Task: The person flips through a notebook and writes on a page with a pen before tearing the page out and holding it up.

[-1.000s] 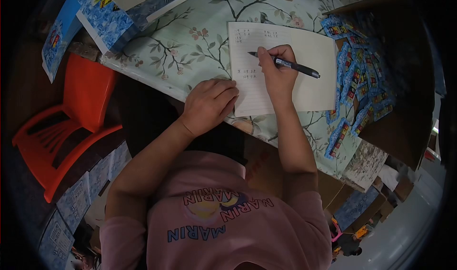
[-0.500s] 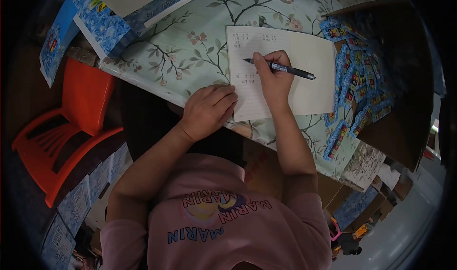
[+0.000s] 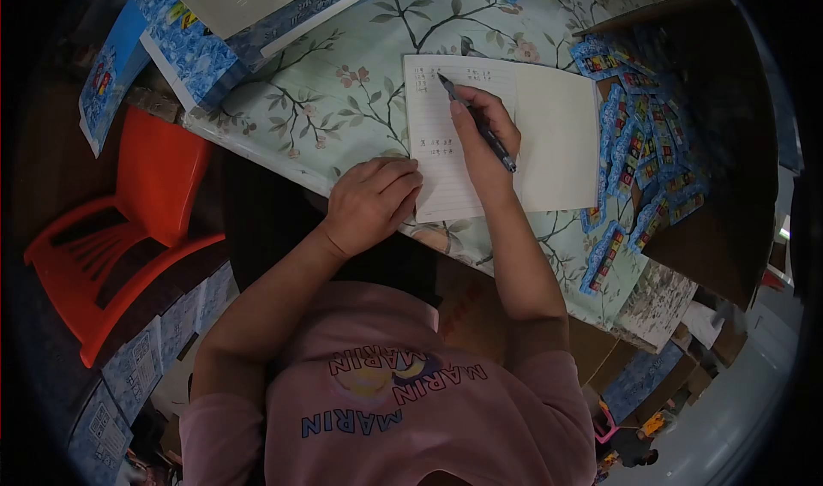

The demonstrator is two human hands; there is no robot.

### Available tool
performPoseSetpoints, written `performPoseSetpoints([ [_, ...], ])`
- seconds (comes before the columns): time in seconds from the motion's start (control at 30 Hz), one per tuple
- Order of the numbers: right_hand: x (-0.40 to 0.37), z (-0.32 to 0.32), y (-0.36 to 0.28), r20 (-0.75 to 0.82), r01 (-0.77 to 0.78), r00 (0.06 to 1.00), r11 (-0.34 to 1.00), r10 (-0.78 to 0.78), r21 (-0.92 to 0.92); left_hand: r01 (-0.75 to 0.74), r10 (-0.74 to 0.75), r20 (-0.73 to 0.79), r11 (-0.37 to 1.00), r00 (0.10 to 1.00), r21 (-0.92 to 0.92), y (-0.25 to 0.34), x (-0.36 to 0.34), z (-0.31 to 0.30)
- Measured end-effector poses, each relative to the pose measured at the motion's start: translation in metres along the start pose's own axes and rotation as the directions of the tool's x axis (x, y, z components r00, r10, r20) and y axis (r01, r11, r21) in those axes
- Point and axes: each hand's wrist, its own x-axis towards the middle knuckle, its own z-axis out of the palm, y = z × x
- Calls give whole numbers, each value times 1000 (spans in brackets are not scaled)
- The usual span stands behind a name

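matt paper notebook (image 3: 559, 143), smooth pen (image 3: 492, 140), glossy plastic chair (image 3: 161, 177), matt cardboard box (image 3: 720, 207), cloth shirt (image 3: 386, 443)

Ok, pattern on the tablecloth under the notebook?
Pale green tablecloth with dark branches, leaves and pinkish flowers; head view.

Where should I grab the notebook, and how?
Probably pinch the notebook by its blank side's lower edge, from the near side, right of the right forearm: it lies open and flat, left hand at its left edge, packets crowding its right.
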Motion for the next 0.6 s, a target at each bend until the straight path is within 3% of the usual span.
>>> performPoseSetpoints([
  [0.37,1,0,-4,16,66,998,984,-64,-166,-21,21,-2,1000,1000,23,0,0,0],
  [0.43,1,-1,-3,40,163,987,971,-158,-174,-22,22,6,999,1000,26,-1,-1,1],
  [0.6,1,-1,-1,31,198,980,960,-196,-198,-16,16,7,999,1000,48,-1,-1,1],
])
